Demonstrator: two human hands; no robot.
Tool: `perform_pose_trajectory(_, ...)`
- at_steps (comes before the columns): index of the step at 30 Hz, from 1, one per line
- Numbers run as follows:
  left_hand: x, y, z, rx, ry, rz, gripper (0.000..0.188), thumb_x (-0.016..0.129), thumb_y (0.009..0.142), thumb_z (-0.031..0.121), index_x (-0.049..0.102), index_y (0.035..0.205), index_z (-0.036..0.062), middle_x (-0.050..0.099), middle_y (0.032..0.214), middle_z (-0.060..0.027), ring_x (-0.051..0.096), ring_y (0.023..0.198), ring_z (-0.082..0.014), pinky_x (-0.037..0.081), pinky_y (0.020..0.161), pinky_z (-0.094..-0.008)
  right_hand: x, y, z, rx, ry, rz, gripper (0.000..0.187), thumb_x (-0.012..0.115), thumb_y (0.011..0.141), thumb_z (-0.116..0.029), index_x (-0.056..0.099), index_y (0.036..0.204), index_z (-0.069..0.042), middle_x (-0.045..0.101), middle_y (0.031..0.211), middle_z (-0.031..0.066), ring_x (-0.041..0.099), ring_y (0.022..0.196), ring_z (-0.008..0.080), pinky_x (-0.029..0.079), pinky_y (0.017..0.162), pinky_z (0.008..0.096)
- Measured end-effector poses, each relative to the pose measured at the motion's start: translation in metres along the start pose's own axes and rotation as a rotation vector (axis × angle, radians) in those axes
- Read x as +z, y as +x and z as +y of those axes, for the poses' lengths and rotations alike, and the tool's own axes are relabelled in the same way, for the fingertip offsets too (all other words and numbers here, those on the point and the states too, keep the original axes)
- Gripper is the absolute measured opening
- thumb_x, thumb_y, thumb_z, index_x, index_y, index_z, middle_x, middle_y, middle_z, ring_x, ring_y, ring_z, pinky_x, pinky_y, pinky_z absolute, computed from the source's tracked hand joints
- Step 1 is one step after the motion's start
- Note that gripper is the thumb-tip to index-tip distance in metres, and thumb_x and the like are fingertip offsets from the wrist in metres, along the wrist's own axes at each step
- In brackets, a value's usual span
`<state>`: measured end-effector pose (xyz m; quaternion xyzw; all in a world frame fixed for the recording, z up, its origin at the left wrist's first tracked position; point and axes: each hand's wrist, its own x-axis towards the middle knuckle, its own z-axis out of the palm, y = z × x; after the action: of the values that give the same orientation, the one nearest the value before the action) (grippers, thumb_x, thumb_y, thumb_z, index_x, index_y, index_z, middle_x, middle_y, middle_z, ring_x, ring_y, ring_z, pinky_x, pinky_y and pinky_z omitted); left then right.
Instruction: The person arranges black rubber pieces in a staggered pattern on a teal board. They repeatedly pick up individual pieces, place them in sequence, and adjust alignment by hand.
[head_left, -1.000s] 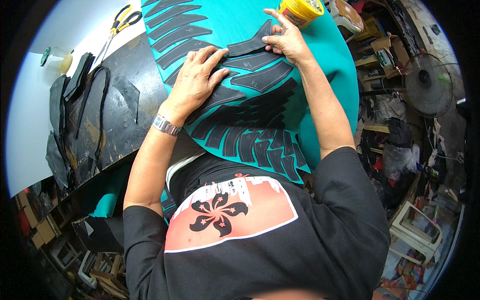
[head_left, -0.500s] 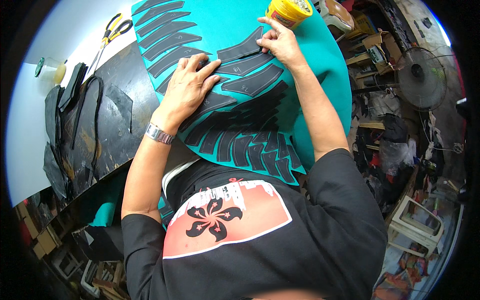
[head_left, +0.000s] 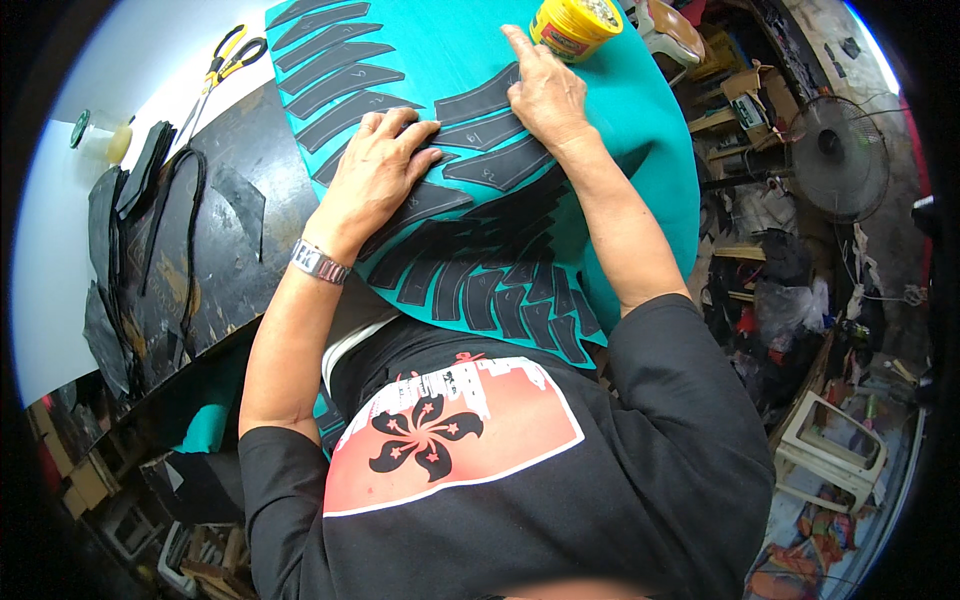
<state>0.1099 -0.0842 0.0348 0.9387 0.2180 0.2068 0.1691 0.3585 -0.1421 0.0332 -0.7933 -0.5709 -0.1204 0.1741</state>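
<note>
A teal sheet (head_left: pixel 430 50) lies before me, covered with rows of curved black cut pieces edged with pale lines, many bearing chalk marks. My left hand (head_left: pixel 378 175) rests on it with fingers spread, over the pieces left of centre. At the upper right, my right hand (head_left: pixel 550 100) presses down on the right end of a curved black piece (head_left: pixel 470 104). Its index finger stretches upward while the others bend, partly hidden. Two similar pieces, a middle one (head_left: pixel 475 134) and a lower one (head_left: pixel 495 165), lie just below. A yellow tub (head_left: pixel 575 28) stands beyond my right hand.
Scissors with yellow and black handles (head_left: pixel 228 62) lie at the far left. Nearby are a clear jar (head_left: pixel 98 138) and black strips (head_left: pixel 150 170) on a worn dark tabletop (head_left: pixel 225 265). To the right are a fan (head_left: pixel 840 155), a white plastic stool (head_left: pixel 832 450) and clutter.
My right hand has turned and moved slightly left and down, from gripping the black piece's end to pressing over it. My left hand stays in place.
</note>
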Motion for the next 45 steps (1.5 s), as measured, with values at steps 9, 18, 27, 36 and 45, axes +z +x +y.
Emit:
perform_pose_trajectory(9,0.002,0.001,-0.003,0.025,-0.019,0.029,0.035,0.064,0.095,0.027,0.065,0.125,0.0093,0.059,0.125,-0.0117,0.055,0.113,-0.0314,0.048,0.098,-0.0412,-0.012,-0.055,-0.039,-0.486,0.126,-0.297,0.079,0.044,0.097,-0.062,0.027,0.157,-0.013,0.041,0.154,0.0162,0.036,0.145,0.0304,0.012,0.120,0.0595)
perform_pose_trajectory(18,0.005,-0.002,-0.003,0.022,-0.040,0.072,0.034,0.066,0.093,0.026,0.068,0.122,0.0089,0.061,0.122,-0.0111,0.055,0.111,-0.0315,0.047,0.098,-0.0413,-0.009,-0.030,0.016,-0.170,0.034,-0.323,0.088,0.035,0.094,-0.073,0.021,0.159,-0.016,0.038,0.158,0.0127,0.028,0.150,0.0252,-0.001,0.120,0.0625)
perform_pose_trajectory(27,0.015,-0.011,-0.020,0.012,-0.216,0.130,0.030,0.063,0.095,0.018,0.067,0.123,0.0053,0.061,0.129,-0.0137,0.056,0.119,-0.0329,0.045,0.103,-0.0409,-0.004,-0.060,-0.044,-0.387,0.126,-0.385,0.091,0.032,0.092,-0.078,0.014,0.161,-0.023,0.022,0.161,0.0243,0.016,0.152,0.0378,0.004,0.120,0.0612)
perform_pose_trajectory(36,-0.006,-0.027,-0.010,-0.076,-0.401,0.122,0.027,0.066,0.094,0.015,0.068,0.119,0.0056,0.061,0.127,-0.0144,0.059,0.119,-0.0319,0.050,0.099,-0.0387,-0.012,-0.004,0.001,-0.074,0.034,-0.448,0.096,0.039,0.092,-0.075,0.009,0.161,-0.014,0.029,0.162,0.0149,0.023,0.151,0.0315,0.000,0.118,0.0650)
perform_pose_trajectory(45,-0.096,-0.116,-0.077,-0.547,-0.328,0.723,0.021,0.069,0.092,0.008,0.072,0.113,0.0052,0.073,0.105,-0.0058,0.068,0.094,-0.0124,0.053,0.085,-0.0274,0.019,0.029,-0.204,-0.510,0.909,-0.293,0.080,0.071,0.090,-0.008,0.029,0.156,-0.022,0.071,0.113,0.0147,0.070,0.103,0.0282,0.056,0.089,0.0409)
